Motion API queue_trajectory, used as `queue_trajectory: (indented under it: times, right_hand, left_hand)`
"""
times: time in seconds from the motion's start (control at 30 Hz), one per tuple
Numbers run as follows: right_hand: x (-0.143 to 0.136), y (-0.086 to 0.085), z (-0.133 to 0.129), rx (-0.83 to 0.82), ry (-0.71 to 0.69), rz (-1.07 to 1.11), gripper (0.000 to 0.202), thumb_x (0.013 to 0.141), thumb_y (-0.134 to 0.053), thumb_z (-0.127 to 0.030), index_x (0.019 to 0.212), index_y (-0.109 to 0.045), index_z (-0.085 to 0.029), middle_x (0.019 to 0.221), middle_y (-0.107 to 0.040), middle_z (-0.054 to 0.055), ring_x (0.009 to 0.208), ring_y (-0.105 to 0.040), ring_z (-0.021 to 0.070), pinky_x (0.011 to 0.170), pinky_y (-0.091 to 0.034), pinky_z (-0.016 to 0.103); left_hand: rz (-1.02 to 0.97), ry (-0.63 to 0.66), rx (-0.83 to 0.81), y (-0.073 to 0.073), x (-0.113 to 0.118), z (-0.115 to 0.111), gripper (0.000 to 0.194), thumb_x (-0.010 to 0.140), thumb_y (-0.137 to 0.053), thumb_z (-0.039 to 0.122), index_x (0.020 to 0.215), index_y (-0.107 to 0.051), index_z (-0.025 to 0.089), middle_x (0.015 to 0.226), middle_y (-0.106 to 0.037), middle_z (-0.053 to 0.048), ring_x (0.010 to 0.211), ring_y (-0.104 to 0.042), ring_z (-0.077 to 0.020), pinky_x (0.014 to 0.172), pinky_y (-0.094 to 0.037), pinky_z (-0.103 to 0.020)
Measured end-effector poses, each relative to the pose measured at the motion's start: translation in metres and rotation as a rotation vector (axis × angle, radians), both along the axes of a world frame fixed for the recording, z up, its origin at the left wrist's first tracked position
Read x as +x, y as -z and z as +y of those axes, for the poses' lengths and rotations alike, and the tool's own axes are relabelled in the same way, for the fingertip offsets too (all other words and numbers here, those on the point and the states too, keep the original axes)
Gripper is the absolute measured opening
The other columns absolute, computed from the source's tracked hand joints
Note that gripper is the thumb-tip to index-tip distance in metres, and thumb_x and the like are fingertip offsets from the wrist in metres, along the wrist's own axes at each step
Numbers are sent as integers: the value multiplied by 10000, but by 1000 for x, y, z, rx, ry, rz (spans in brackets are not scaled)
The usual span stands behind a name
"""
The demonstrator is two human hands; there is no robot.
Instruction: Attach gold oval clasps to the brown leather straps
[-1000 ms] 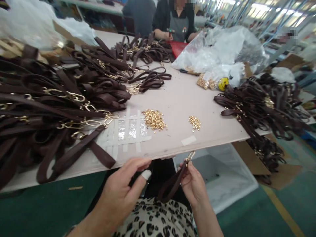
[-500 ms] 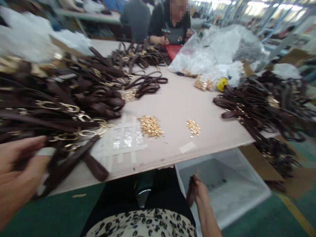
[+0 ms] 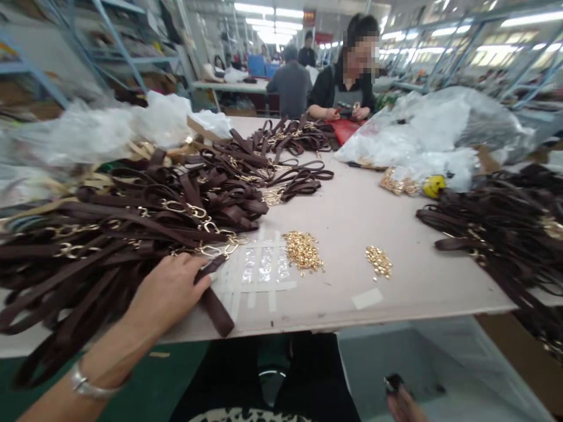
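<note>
Our left hand lies palm down on the near edge of the big heap of brown straps at the left of the table. The fingers are stretched forward and close together, and they press on one strap whose loose end hangs over the table edge just right of the hand. We cannot tell whether the thumb grips anything underneath. A silver bracelet sits on the wrist.

Our right hand shows only in part at the bottom edge, below the table and over the white bin. A small dark piece sticks up from it; we cannot tell how the fingers close on it.

Gold clasps at the strap ends lie touching the heap, just ahead of the left fingers. Beside them is a patch of clear tape strips stuck on the table top, then a larger pile of gold rivets and, apart from it to the right, a smaller pile. A second heap of straps covers the right end of the table. Crumpled plastic bags lie farther back.

At the far end of the table another person sits with both hands over a red tray.
</note>
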State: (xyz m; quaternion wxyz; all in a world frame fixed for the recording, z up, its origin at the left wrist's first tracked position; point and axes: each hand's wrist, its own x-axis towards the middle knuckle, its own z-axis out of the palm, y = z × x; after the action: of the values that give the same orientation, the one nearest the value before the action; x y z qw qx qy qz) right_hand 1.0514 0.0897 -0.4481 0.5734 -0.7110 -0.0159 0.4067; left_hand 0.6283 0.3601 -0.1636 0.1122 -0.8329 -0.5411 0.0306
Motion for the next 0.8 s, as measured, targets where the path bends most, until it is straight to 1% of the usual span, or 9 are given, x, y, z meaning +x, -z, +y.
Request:
queue_trajectory:
  times: [0.07,0.13,0.2,0.3,0.4,0.5,0.57,0.63,0.8]
  right_hand:
    - [1,4,-4,-49,55,-13,561,400,-837,-669,636,-605,-216,605,-647,23,544,-657,225,482,-564,374]
    - [-3,-1,3,-68,101,-55,586,289,-862,-617,650,-636,-214,660,-695,54,601,-690,276,529,-586,415]
    - [-9,-22,16,-65,135,-118,615,363,-855,-605,795,-692,-199,730,-718,44,658,-698,258,592,-595,389]
    - [-18,-79,42,-42,89,-323,556,576,-824,-557,981,-720,-191,781,-721,15,710,-676,196,702,-577,321]
    - [-31,-146,76,81,-150,-801,360,780,-717,-489,997,-729,-203,860,-735,25,797,-677,192,802,-546,315]
    - [-49,-191,121,270,-525,-1160,214,889,-631,-380,1017,-712,-229,959,-734,24,879,-668,179,852,-515,303]
    - [-63,-203,153,336,-698,-1306,199,938,-564,-314,1058,-693,-221,1000,-726,37,934,-651,187,883,-497,319]
    - [-75,-204,179,309,-810,-1408,223,964,-516,-276,1105,-676,-208,1031,-721,53,975,-633,205,905,-482,345]
    - [-87,-194,210,234,-903,-1484,227,964,-510,-283,1013,-708,-183,932,-721,83,913,-631,251,859,-477,390]
  left_hand:
    - [2,34,-17,5,-4,7,289,908,-454,311,964,-691,157,959,-701,-124,939,-615,-328,917,-489,-498]
    - [-9,47,-30,7,-9,11,286,904,-432,299,925,-683,162,951,-697,-106,951,-618,-316,939,-486,-494]
    - [-53,21,-34,7,-12,13,301,902,-403,291,892,-673,158,977,-692,-112,960,-622,-320,949,-480,-504]
    - [-185,-14,-50,1,-15,12,329,906,-377,317,883,-662,155,1051,-681,-147,1005,-613,-355,958,-466,-529]
    - [-303,-21,-35,-14,-12,5,274,899,-393,340,888,-617,182,1141,-663,-118,1114,-580,-349,1028,-426,-492]
    - [-408,-117,-19,-33,-4,-6,259,911,-367,355,977,-580,224,1107,-680,-42,1069,-620,-301,979,-453,-420]
    - [-504,-227,-59,-44,2,-14,273,919,-365,389,1019,-575,245,948,-706,-6,894,-668,-274,837,-493,-379]
    - [-682,-312,-136,-52,8,-24,264,916,-410,417,1020,-582,247,815,-708,10,773,-673,-248,751,-496,-347]
    - [-1236,-340,-542,-51,22,-49,338,870,-575,379,1160,-600,207,865,-695,-1,732,-657,-169,725,-519,-286]
